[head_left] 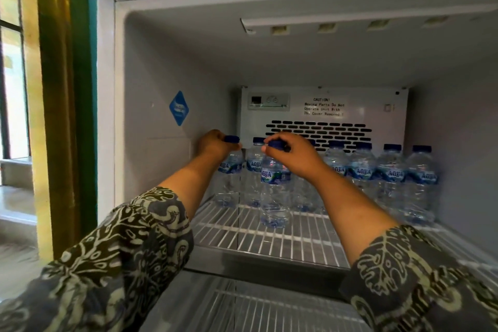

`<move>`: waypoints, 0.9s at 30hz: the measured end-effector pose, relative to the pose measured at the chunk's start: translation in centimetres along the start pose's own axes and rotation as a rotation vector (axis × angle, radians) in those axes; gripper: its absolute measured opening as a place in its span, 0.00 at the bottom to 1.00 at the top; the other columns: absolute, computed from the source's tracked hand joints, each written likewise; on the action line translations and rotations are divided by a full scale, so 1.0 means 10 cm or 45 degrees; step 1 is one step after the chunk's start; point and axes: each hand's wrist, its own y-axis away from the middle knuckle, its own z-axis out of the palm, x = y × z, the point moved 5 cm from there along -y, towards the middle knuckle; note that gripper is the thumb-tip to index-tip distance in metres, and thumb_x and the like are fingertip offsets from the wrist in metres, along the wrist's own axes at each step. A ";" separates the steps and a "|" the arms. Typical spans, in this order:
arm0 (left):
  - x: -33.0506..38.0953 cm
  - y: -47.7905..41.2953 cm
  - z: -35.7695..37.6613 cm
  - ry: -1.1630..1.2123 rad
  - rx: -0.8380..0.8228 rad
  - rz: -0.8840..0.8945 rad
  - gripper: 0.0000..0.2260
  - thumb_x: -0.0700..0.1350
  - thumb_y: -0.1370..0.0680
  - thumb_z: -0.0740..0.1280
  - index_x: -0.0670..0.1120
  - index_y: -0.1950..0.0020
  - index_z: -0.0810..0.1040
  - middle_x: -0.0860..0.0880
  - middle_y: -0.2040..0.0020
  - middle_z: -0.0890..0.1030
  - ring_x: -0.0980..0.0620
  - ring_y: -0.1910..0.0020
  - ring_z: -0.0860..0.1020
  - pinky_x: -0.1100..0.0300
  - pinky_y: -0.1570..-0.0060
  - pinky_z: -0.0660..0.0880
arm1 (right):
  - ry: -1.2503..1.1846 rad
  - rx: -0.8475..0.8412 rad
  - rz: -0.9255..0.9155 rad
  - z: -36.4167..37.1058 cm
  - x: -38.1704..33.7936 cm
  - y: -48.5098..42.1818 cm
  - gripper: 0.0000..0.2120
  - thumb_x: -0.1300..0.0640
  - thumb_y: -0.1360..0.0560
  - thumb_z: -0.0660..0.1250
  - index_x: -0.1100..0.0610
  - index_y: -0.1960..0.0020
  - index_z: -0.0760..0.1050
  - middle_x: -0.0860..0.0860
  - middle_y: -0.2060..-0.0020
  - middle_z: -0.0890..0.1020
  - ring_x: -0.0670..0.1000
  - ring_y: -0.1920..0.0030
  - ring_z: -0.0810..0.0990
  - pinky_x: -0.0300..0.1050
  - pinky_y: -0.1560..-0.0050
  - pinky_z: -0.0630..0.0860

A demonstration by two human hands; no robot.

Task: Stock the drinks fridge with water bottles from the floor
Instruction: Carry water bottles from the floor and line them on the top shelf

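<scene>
Inside the open fridge (167,67), both hands held water bottles by the neck over the top wire shelf (269,237).
A row of bottles (390,178) stood along the back wall. The left hand (214,144) had its fingers clenched around the cap end of the leftmost bottle (229,180) in that row; the right hand (293,155) grasped a front bottle (275,191) standing just ahead of the row.
</scene>
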 end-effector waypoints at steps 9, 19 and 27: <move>-0.03 -0.16 0.07 0.000 0.026 -0.047 0.23 0.47 0.29 0.73 0.40 0.39 0.72 0.39 0.41 0.77 0.40 0.43 0.77 0.45 0.43 0.76 | -0.057 0.021 -0.008 0.03 0.00 0.00 0.11 0.56 0.26 0.69 0.60 0.46 0.78 0.51 0.52 0.80 0.48 0.51 0.77 0.38 0.49 0.72; -0.05 -0.28 0.18 -0.076 0.017 0.012 0.23 0.50 0.28 0.73 0.41 0.39 0.72 0.40 0.42 0.77 0.41 0.46 0.77 0.51 0.49 0.77 | -0.042 0.029 0.000 0.04 0.03 -0.03 0.11 0.56 0.26 0.70 0.60 0.46 0.79 0.54 0.50 0.82 0.51 0.48 0.79 0.43 0.45 0.74; -0.09 -0.36 0.22 -0.079 0.018 0.032 0.22 0.49 0.28 0.72 0.41 0.39 0.72 0.40 0.41 0.77 0.41 0.44 0.77 0.50 0.46 0.76 | -0.052 0.028 -0.002 0.05 0.03 -0.03 0.11 0.56 0.26 0.69 0.60 0.46 0.79 0.54 0.49 0.81 0.51 0.47 0.79 0.39 0.46 0.72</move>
